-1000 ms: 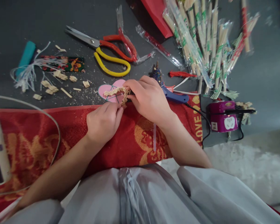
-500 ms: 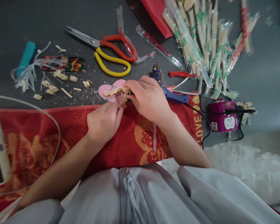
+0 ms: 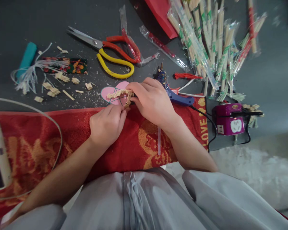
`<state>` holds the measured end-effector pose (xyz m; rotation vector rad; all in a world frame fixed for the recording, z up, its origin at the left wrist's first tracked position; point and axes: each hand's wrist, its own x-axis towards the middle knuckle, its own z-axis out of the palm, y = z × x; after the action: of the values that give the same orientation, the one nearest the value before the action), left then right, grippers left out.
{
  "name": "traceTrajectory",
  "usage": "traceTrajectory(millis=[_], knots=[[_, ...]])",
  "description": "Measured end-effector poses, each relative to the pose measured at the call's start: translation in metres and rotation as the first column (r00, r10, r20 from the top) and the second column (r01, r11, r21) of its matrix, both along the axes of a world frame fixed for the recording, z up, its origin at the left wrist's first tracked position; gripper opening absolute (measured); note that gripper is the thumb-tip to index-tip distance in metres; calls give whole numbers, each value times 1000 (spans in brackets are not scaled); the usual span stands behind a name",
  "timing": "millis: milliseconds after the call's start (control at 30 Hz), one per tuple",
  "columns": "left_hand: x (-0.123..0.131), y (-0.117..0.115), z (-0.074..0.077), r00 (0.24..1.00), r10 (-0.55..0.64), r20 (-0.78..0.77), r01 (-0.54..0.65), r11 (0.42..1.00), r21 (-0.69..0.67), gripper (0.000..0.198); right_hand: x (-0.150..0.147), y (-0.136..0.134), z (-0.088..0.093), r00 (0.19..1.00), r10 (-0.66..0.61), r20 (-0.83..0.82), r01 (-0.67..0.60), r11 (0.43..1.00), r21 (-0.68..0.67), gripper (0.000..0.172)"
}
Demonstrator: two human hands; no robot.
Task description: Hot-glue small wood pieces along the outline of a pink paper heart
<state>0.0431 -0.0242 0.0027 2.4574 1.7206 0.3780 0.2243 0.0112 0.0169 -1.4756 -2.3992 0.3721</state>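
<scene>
- Dark tabletop point(image 3: 14, 19): ground for all the items below; clock positions are read about the pink cutout.
- Red towel point(image 3: 74, 127): spread along the near edge, 6 o'clock, with yellow-orange patterning and the word "LOVE".
- Wrapped chopsticks point(image 3: 213, 41): heaped at 2 o'clock, most in clear sleeves printed green.
- Scissors point(image 3: 100, 45): at 11 o'clock, blades pointing toward 10, one handle red-orange, the other yellow.
- Right hand point(image 3: 156, 102): between 3 and 4 o'clock; thumb and index finger close on the bend of the beige strip.
- Left hand point(image 3: 105, 123): at 7 o'clock, fingers curled; thumb and index finger pinch the strip's near end.
- White-framed device point(image 3: 3, 159): at 8 o'clock on the towel, dark-screened, cut by the picture's edge.
- Glue gun point(image 3: 179, 96): at 3 o'clock, blue, just beyond the right hand.
- Purple socket block point(image 3: 225, 124): between 3 and 4 o'clock, farther out.
- Pink cutout point(image 3: 122, 85): lobed, green-lined, under the fingertips.
- Beige strip point(image 3: 120, 92): rough, hooked, over the cutout; contact cannot be told.
- Wood chips point(image 3: 53, 92): scattered at 9 o'clock.
</scene>
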Motion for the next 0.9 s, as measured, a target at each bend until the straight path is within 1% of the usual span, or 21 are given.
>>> traceTrajectory(millis=[233, 333, 500, 900], knots=[[0, 1, 3, 998, 26, 51, -22, 997, -70, 27, 1, 0, -3, 999, -2, -36, 3, 999, 37, 30], [0, 1, 3, 998, 14, 56, -10, 998, -58, 26, 2, 0, -2, 999, 4, -47, -3, 1000, 28, 29], [1, 0, 3, 1000, 0, 23, 1, 999, -34, 28, 1, 0, -1, 999, 0, -33, 1, 1000, 29, 27], [0, 2, -1, 997, 21, 78, -19, 999, -27, 31, 1, -1, -6, 999, -10, -36, 12, 998, 65, 33]])
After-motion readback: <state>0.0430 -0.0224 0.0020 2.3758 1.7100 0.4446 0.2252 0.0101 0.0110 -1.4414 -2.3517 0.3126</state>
